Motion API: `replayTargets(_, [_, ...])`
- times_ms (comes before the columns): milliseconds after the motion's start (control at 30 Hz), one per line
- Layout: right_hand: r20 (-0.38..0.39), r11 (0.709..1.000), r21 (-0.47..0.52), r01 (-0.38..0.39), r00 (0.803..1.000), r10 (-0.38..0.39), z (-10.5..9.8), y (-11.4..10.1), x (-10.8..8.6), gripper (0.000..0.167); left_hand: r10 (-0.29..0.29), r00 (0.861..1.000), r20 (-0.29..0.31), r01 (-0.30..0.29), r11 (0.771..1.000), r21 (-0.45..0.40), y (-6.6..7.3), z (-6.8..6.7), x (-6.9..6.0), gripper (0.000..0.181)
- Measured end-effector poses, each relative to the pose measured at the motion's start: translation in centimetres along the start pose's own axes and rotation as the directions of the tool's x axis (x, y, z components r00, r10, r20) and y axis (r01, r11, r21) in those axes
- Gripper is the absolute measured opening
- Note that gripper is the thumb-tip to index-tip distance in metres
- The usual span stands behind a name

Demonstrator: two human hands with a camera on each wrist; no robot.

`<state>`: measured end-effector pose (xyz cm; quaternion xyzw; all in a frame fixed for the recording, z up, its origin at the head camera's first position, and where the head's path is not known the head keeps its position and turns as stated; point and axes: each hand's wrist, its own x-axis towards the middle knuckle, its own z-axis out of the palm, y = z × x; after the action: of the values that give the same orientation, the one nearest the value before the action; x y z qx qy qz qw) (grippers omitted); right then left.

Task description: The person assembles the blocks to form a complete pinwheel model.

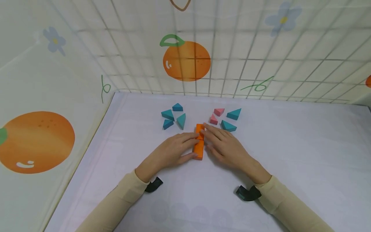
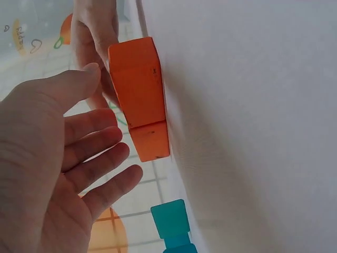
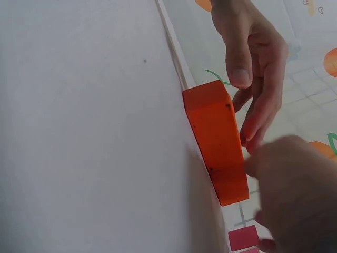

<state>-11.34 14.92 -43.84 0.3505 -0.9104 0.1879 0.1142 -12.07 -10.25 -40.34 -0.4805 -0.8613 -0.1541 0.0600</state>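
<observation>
Two orange blocks (image 1: pixel 198 149) lie end to end in a line on the white table. The left hand (image 1: pixel 174 149) is at their left side with relaxed, slightly spread fingers; the left wrist view shows this hand (image 2: pixel 68 142) beside the orange blocks (image 2: pixel 139 89), palm facing them. On the other side, the right hand (image 1: pixel 229 146) has its fingers extended near the far block. In the right wrist view the right hand (image 3: pixel 300 190) is blurred, close to the orange blocks (image 3: pixel 216 132). Whether the fingertips touch the blocks is hard to tell.
Beyond the left hand lie several teal and blue triangular blocks (image 1: pixel 167 114). Beyond the right hand are two pink triangles (image 1: pixel 219 111) and two teal ones (image 1: pixel 228 126). A fruit-patterned cloth (image 1: pixel 232 48) over a wire grid stands behind the table.
</observation>
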Motion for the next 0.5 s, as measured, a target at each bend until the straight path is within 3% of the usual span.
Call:
replayTargets(267, [-0.098, 0.981, -0.067, -0.183, 0.98, 0.176, -0.5, 1.3, 0.5, 0.053, -0.024, 0.999, 0.049, 0.023, 0.999, 0.025, -0.3, 0.2, -0.1, 0.048])
replayTargets(500, [-0.088, 0.975, -0.053, -0.216, 0.973, 0.211, -0.1, 2.4, 0.2, 0.053, -0.009, 1.0, 0.027, 0.009, 1.0, 0.008, -0.2, 0.4, 0.0, 0.046])
